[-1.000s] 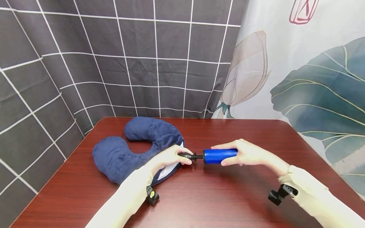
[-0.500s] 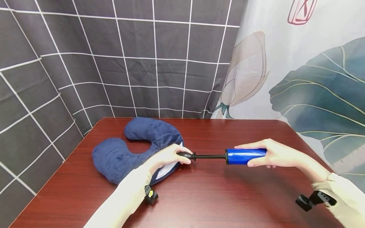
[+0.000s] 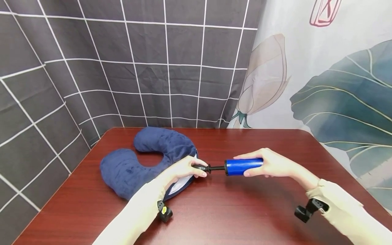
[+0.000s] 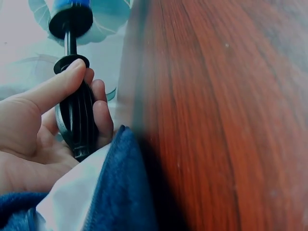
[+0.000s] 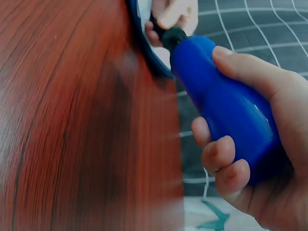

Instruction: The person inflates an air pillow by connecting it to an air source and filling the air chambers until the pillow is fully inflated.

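Observation:
A hand pump with a blue barrel (image 3: 242, 166) and a black handle (image 4: 79, 113) is held level above the table between both hands. My left hand (image 3: 183, 167) grips the black handle, fingers and thumb curled round it. Around the blue barrel curls my right hand (image 3: 271, 164), its thumb on one side and fingers on the other in the right wrist view. A short length of black rod (image 3: 218, 168) shows between handle and barrel. Beside and partly under my left hand lies a navy U-shaped neck pillow (image 3: 165, 139), its zipped edge open on a white lining (image 4: 72, 192).
The reddish-brown wooden table (image 3: 232, 211) runs back to a dark grid-patterned curtain (image 3: 153, 78). A pale curtain with leaf and flower prints (image 3: 306, 85) hangs at the right. Each wrist carries a small black camera (image 3: 303, 213).
My right hand first drew the blue barrel away to the right, baring a long rod, then moved back left, so less rod shows now. My left hand stays nearly still on the handle.

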Demonstrator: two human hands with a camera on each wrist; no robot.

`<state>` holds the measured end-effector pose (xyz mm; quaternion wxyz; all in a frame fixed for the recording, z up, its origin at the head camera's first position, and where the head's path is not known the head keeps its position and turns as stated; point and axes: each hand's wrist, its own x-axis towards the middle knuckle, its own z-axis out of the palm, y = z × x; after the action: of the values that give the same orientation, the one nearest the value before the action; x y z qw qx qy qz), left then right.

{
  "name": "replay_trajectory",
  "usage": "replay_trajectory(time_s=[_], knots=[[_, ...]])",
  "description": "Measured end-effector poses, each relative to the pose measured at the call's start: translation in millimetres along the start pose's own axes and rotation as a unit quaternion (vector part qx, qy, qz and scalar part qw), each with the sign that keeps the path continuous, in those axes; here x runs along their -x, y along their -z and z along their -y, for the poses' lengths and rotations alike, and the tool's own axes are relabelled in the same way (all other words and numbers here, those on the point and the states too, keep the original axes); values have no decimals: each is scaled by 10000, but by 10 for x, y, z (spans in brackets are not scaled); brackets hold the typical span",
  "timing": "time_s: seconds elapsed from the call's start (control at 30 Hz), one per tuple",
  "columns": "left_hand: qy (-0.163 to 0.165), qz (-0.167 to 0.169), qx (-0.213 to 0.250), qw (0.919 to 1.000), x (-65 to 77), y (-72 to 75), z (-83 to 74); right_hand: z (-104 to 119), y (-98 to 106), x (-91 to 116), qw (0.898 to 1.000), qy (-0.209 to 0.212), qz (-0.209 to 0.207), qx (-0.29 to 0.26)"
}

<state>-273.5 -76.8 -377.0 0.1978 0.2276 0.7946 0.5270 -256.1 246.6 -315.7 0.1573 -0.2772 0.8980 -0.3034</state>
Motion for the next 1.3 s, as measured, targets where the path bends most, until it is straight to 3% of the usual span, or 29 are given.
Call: replay_trajectory(time_s=[0.23,0.43,0.67,0.83,1.0,1.3], knots=[[48,-30,6,10000,-21,-9,-6,149,-201,-267,9983,416,-194,359],[46,-62,-272,9996,-10,-8,-54,189,-224,-264,9938,688,-391,777],[-169,-147,-761,9968,1,14,-71,151,-49,-86,9956,436,-368,744],[-414,-5,-947,9946,-7,30,-86,92,91,118,9989,43,-243,400],[-517,136,-1027,9933,-17,40,-84,21,207,338,9984,5,-365,431],[-562,-124,-1224,9908,-7,56,-78,-49,338,529,9961,-150,-612,625]])
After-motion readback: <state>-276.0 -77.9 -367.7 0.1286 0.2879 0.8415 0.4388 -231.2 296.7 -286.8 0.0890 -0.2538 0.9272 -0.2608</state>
